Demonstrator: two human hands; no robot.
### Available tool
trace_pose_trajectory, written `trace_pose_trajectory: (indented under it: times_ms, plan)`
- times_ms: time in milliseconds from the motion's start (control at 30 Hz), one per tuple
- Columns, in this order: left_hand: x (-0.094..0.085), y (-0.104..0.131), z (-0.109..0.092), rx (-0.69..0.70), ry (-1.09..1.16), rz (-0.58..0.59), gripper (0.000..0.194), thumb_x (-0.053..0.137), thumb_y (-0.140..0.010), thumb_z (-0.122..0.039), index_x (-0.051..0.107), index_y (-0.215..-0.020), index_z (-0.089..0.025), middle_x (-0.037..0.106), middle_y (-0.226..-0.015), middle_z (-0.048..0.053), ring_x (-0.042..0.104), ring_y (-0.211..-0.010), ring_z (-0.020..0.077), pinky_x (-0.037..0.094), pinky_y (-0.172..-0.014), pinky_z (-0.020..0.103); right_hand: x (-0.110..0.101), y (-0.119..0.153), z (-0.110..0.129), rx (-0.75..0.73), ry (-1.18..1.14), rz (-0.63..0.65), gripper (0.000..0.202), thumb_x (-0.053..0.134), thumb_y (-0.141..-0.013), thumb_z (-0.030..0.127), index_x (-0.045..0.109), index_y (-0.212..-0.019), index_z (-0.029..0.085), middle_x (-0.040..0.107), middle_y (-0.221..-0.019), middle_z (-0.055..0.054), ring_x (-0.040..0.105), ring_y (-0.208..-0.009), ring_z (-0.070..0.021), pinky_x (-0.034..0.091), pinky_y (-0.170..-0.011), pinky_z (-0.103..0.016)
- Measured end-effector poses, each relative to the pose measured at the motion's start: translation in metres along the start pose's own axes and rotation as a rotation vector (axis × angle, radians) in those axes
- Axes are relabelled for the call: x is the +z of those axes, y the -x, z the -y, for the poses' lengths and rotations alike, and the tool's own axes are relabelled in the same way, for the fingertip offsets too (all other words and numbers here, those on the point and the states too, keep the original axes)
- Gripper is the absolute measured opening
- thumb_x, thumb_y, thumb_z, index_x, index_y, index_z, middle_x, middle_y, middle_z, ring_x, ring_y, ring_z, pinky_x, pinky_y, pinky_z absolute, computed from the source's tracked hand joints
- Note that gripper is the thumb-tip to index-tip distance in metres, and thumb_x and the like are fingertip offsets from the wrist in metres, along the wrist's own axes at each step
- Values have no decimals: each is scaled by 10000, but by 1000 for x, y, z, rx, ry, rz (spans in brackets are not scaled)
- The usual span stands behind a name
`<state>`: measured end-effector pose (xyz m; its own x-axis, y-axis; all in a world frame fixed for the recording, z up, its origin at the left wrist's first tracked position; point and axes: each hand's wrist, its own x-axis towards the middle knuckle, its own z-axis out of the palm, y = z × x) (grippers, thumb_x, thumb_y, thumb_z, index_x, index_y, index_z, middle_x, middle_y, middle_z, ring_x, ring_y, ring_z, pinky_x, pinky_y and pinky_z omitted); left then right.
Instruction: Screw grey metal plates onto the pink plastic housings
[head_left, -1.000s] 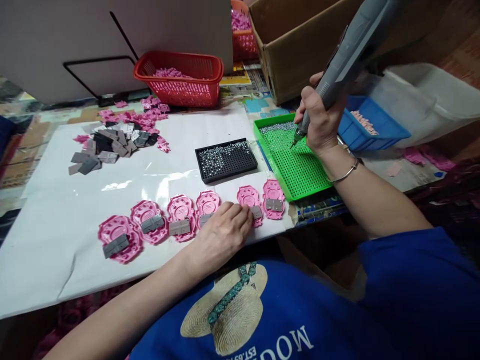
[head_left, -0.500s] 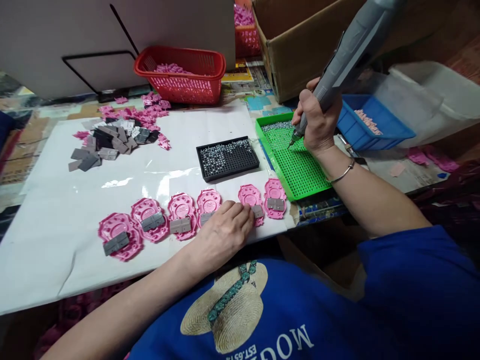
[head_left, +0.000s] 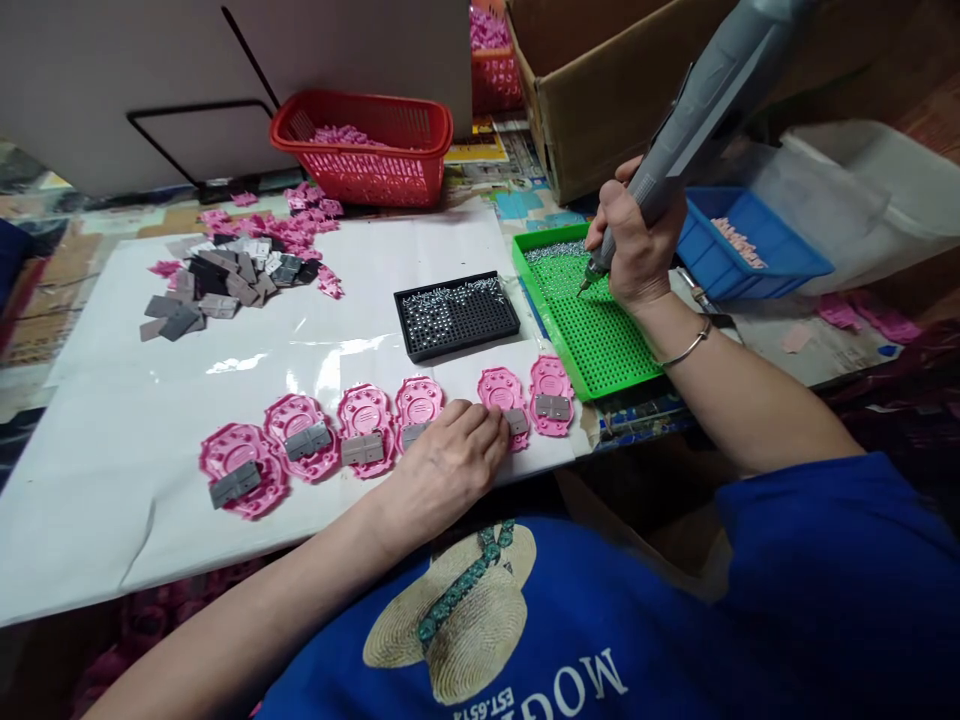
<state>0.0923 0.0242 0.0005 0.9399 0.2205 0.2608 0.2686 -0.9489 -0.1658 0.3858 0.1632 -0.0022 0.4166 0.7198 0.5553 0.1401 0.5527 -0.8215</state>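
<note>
In the head view my right hand is wrapped round a grey electric screwdriver. The driver slants down, its thin bit at the holes of a green screw tray; contact with a screw is too small to tell. My left hand is closed at the table's front edge, fingertips on the left side of a pink plastic shell with a grey plate on it. Other pink shells with grey plates lie in a row on both sides. My left hand hides whatever is under it.
Beyond the row sits a black screw tray. Loose grey plates and pink pieces are heaped at back left, near a red basket. A cardboard box and a blue bin stand behind my right hand.
Almost nothing differs. The whole view has shifted very slightly; both hands keep their places, the screwdriver bit still at the green tray.
</note>
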Motion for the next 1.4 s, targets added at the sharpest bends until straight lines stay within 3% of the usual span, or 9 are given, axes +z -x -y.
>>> trace_pose_trajectory:
  times_ms: [100,233,467,600,700,767,900,1067,1400]
  plan:
    - [0,0,0,2,-2,-7,227,481,-933,-75,642,-1084,-21,706,-997,153,623,-871,231,476,-752,346,-2,-1,-6,-66,83,57,453,665,-706,714,470,-985,414,583,-616,117,481,-592,-170,276,-574,-353]
    - [0,0,0,4,8,3,231,481,-931,-77,635,-1092,-16,702,-1000,158,619,-882,238,475,-761,357,2,1,-1,-74,82,5,512,702,-660,725,461,-971,398,554,-589,123,406,-528,-147,268,-525,-338]
    - [-1,1,1,9,5,33,240,469,-947,-99,618,-1119,-22,693,-1017,153,607,-884,231,466,-775,358,9,4,28,-80,119,-9,461,697,-695,643,451,-952,350,434,-564,109,344,-450,-119,330,-445,-297]
    - [-1,0,1,-2,19,76,247,436,-970,-116,612,-1124,-35,688,-1023,152,597,-874,226,461,-769,358,18,9,55,-162,55,-46,345,719,-748,483,462,-907,317,503,-713,82,401,-451,-105,369,-415,-281]
    - [-2,-1,0,-9,25,111,255,415,-983,-119,606,-1130,-37,685,-1035,153,591,-891,230,453,-774,360,32,27,81,-231,-56,-24,212,698,-794,344,520,-898,297,557,-818,53,425,-444,-99,361,-407,-279]
    - [-2,-2,0,-10,28,122,256,401,-992,-124,609,-1118,-43,684,-1038,152,588,-898,229,446,-778,359,41,46,100,-193,-133,32,164,694,-797,297,575,-906,267,583,-855,29,431,-458,-93,360,-411,-278]
    - [-2,-3,0,-11,26,124,260,379,-1001,-126,630,-1033,-68,685,-1028,142,587,-885,225,434,-762,357,53,90,128,-4,-250,162,246,748,-778,356,629,-954,232,484,-611,45,424,-432,-112,317,-387,-289]
    - [-2,-3,0,-7,20,122,245,394,-999,-131,633,-1003,-74,683,-1000,136,586,-870,226,421,-741,357,52,118,127,72,-408,341,307,768,-765,280,598,-1002,184,553,-591,53,441,-391,-117,298,-366,-293]
    - [-2,-4,0,-6,-5,107,234,416,-1000,-151,639,-980,-85,684,-965,113,585,-845,216,403,-732,345,50,126,120,155,-388,331,325,795,-754,324,608,-1002,230,576,-633,63,502,-434,-113,331,-404,-265]
